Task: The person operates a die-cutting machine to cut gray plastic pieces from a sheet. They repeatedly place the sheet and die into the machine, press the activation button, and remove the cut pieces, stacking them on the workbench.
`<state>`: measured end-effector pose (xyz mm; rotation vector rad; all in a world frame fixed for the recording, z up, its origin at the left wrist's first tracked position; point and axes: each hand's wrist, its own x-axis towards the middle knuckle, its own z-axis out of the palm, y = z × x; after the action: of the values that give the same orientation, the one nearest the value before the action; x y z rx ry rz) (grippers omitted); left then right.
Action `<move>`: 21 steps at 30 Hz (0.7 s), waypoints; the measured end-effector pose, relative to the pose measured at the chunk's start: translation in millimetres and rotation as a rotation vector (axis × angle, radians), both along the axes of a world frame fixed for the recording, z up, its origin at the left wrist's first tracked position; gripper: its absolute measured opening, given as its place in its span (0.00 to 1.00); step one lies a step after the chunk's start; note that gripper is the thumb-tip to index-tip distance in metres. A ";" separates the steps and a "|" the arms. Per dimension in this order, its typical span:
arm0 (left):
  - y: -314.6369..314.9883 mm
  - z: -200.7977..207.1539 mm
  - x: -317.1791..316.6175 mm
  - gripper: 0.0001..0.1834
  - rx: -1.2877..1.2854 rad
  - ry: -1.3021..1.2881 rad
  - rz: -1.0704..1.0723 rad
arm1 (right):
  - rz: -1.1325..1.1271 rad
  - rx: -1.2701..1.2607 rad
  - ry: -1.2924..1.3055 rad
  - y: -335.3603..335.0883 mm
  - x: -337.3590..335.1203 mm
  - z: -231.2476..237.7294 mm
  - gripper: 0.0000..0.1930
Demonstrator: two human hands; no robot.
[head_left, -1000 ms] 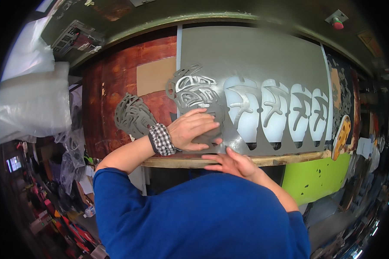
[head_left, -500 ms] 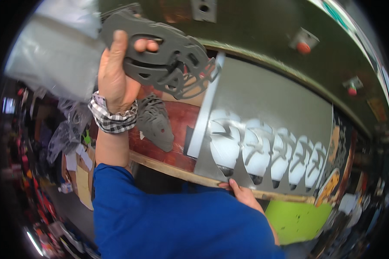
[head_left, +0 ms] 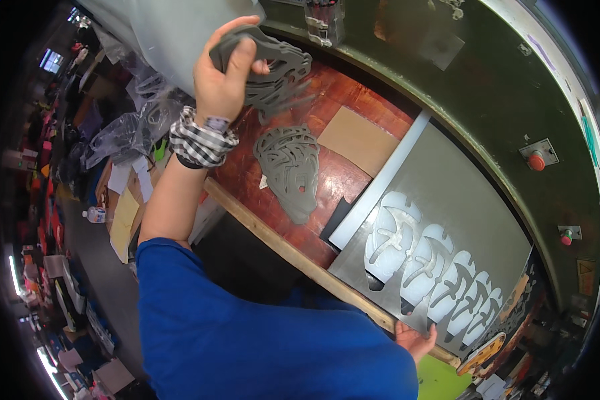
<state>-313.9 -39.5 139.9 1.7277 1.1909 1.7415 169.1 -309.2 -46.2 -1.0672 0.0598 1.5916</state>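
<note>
My left hand (head_left: 221, 87) is raised at the upper middle, its fingers and thumb wrapped round several grey shoe-upper-shaped cut-outs (head_left: 281, 72) with openwork strips. Below them, a stack of like grey cut-outs (head_left: 288, 167) lies on the red-brown tabletop (head_left: 237, 193). To the right a grey sheet (head_left: 477, 190) lies on a pale board (head_left: 380, 183), with a row of several shoe-shaped openings showing white beneath. At the sheet's near edge my right hand (head_left: 417, 342) pinches its rim between thumb and fingers.
A dark green machine beam (head_left: 473, 73) with red buttons (head_left: 536, 159) spans the far side. A brown cardboard piece (head_left: 358, 141) lies beside the board. A wooden rail (head_left: 280, 247) edges the table, and clear plastic bags (head_left: 137, 123) hang at left. A lime-green panel (head_left: 440, 381) sits below right.
The cut-outs in my left hand have swung round, now over the tabletop above the stack. The view has turned left. My right hand remains at the sheet's near edge.
</note>
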 end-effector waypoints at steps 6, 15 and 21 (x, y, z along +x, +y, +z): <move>-29.6 -118.4 13.8 0.23 0.339 1.079 -0.189 | -0.089 -0.143 -0.203 -1.5 -2.7 -11.4 0.29; -101.4 -164.2 40.0 0.37 -0.150 1.178 -0.212 | 0.628 -0.115 -0.738 -59.9 55.4 30.9 0.29; -94.9 -137.7 139.5 0.26 -0.186 0.808 -0.124 | 0.758 0.273 -0.432 -61.3 92.6 89.0 0.23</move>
<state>-174.4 -134.4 2.2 2.4005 1.4380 0.8114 261.7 -370.5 42.8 -1.2639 -0.9228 1.9031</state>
